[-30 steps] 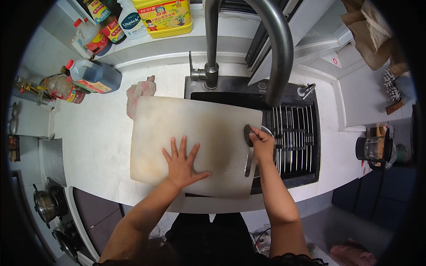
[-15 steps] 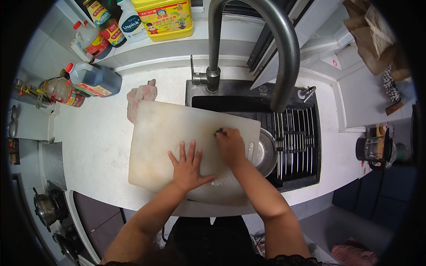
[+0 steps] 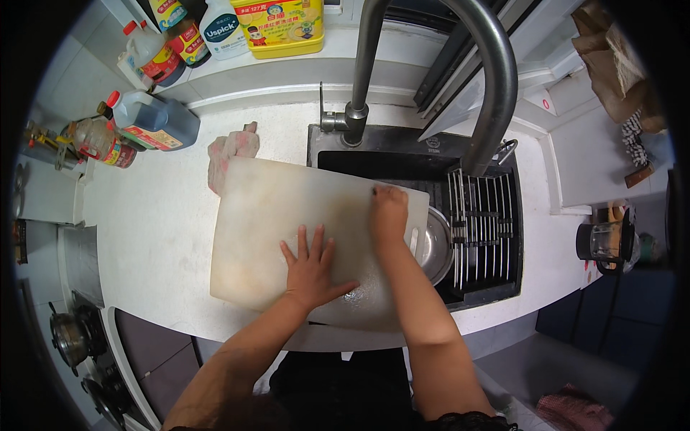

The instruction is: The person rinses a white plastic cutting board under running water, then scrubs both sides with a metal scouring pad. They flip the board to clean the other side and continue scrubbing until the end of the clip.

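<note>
A large white cutting board (image 3: 266, 208) lies slantwise on the counter, its right part reaching over the sink. My left hand (image 3: 310, 273) is spread flat on the board, with fingers apart. Near the board's far right corner, my right hand (image 3: 390, 212) is closed and pressed to the surface. A small dark bit shows at its fingertips; the rest of what it holds is hidden. Wet, shiny patches show on the board close to my left thumb. Beneath the board's right edge, a metal bowl (image 3: 437, 248) is partly covered.
The black sink (image 3: 316, 147) holds a metal rack (image 3: 483, 233), with a tall curved faucet (image 3: 496, 79) arching above. A pinkish cloth (image 3: 233, 147) lies behind the board. Bottles, including a dark-filled jug (image 3: 172, 122), stand at the far left. A blender (image 3: 607, 241) is at the right.
My right hand has slid away from me and slightly right, up to the board's far right corner. The left hand stays flat on the board. The whole view has shifted slightly.
</note>
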Tool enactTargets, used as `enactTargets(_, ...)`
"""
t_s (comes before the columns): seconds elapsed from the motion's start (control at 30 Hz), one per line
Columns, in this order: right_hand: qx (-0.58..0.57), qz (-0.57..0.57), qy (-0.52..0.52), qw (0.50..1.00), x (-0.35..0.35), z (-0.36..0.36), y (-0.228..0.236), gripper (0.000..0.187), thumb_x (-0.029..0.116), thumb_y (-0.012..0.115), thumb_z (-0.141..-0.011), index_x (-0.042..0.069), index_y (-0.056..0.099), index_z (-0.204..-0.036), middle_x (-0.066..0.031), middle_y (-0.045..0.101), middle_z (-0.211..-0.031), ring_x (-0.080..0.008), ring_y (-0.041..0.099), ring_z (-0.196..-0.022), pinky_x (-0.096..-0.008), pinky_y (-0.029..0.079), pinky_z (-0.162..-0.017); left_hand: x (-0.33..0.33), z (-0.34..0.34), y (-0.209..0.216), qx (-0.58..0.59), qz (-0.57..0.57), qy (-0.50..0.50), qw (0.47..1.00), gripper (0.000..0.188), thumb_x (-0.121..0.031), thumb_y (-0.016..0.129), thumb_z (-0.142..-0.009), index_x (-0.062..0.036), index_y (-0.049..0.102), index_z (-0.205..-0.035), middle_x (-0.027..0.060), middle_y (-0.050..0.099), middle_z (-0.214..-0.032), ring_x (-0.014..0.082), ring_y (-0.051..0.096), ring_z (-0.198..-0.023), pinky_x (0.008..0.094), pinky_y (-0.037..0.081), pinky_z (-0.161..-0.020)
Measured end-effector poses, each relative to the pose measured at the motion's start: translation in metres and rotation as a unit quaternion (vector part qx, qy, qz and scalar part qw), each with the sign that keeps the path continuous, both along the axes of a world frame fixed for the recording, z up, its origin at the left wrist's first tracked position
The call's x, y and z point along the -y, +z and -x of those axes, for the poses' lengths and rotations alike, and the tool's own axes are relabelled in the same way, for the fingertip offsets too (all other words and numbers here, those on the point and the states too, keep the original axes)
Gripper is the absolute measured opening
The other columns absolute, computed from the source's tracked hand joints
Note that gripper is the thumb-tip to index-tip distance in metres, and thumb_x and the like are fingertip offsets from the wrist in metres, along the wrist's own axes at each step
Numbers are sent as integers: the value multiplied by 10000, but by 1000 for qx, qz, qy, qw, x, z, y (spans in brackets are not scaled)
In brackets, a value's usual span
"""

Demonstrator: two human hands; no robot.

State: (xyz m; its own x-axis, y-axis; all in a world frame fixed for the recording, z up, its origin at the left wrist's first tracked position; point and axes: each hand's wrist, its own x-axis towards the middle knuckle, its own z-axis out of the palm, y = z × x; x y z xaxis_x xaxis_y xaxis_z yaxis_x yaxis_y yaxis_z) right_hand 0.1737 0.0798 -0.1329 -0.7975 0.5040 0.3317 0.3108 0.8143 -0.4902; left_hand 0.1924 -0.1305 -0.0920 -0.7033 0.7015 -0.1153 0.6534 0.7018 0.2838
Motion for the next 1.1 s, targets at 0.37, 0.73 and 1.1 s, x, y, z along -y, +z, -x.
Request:
enactTargets(0.37, 12, -60, 131, 990, -4, -1, -11, 205, 12, 604, -785, 42, 682, -972, -146, 643, -980, -325, 579, -981, -417, 517, -798, 1, 2, 4, -17, -11, 6, 1000, 1047, -725, 726, -616, -49, 473, -1374, 190, 193, -1595, 499, 90, -1458, 828, 110, -978)
enactTargets(0.73, -39, -46, 153, 986, 5, -3, -6, 206, 13, 600, -769, 10, 696, -952, -149, 646, -935, -321, 578, -923, -385, 495, -851, 1, 2, 6, 4, -9, 7, 1000, 1044, -722, 726, -626, -48, 465, -1379, 184, 181, -1601, 491, 79, -1464, 824, 103, -987)
enactTargets(1.1, 13, -49, 86, 995, 2, 15, 4, 164, 24, 620, -791, 46, 700, -932, -144, 632, -952, -327, 581, -938, -410, 507, -812, 0, 1, 0, -5, -15, 0, 1000, 1052, -744, 708, -634, -43, 470, -1381, 184, 178, -1599, 489, 61, -1466, 817, 84, -1002)
